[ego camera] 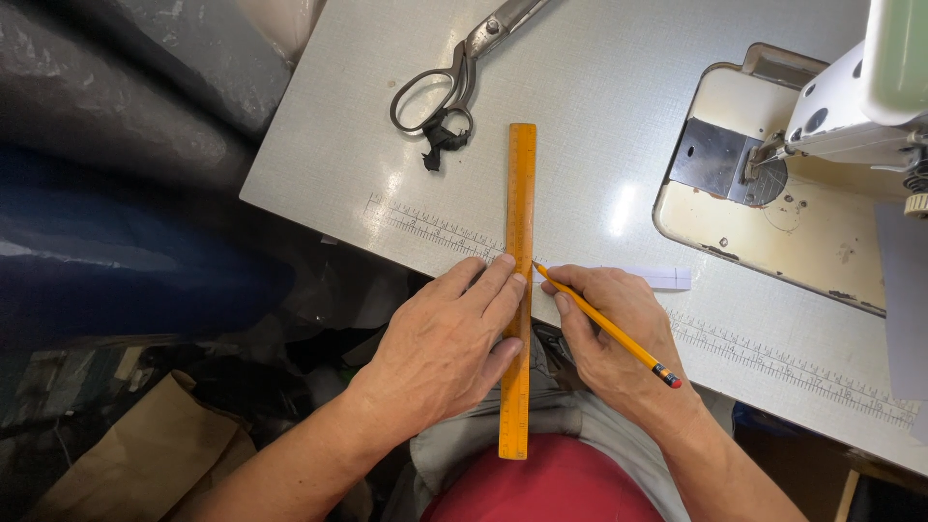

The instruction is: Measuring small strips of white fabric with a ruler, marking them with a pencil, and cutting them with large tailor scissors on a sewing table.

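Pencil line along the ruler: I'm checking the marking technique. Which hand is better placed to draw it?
Right. The right hand holds the pencil, tip at the ruler edge; the left hand presses the ruler flat.

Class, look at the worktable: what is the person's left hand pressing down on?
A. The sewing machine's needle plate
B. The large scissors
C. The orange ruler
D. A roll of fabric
C: the left hand lies flat on the orange ruler, fingers across it, while the right hand holds a yellow pencil with its tip at the ruler's edge; the scissors lie untouched farther up the table.
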